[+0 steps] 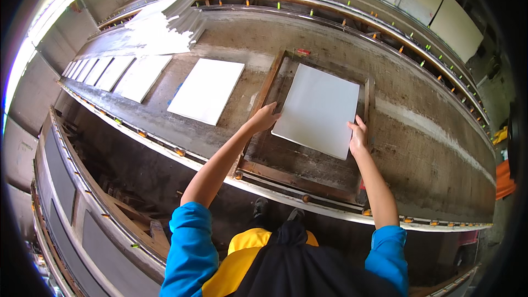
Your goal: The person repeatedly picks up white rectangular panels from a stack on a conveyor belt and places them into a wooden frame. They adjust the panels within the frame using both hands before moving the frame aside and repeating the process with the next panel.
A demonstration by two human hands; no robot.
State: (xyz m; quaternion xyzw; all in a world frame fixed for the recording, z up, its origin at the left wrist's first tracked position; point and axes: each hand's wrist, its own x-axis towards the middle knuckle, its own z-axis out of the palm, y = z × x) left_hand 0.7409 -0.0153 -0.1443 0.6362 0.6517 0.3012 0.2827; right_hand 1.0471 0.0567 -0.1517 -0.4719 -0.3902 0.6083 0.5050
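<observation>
Between my two hands is a white rectangular sheet [319,110], slightly tilted, with its far end toward the back of the table. My left hand [265,118] holds its left edge, and my right hand [358,135] grips the lower right edge with the thumb on top. Below the sheet, a wooden frame [268,81] lies on the long, stained table [423,170]. I cannot tell whether the sheet touches the surface inside the frame. Just left of the frame lies another white sheet [208,91].
Several more white sheets [144,77] run in a row along the table's left part. A fanned pile of white sheets [165,25] sits behind them. Small orange and green pegs line the table's rail [181,153]. A second table [118,236] stands at lower left.
</observation>
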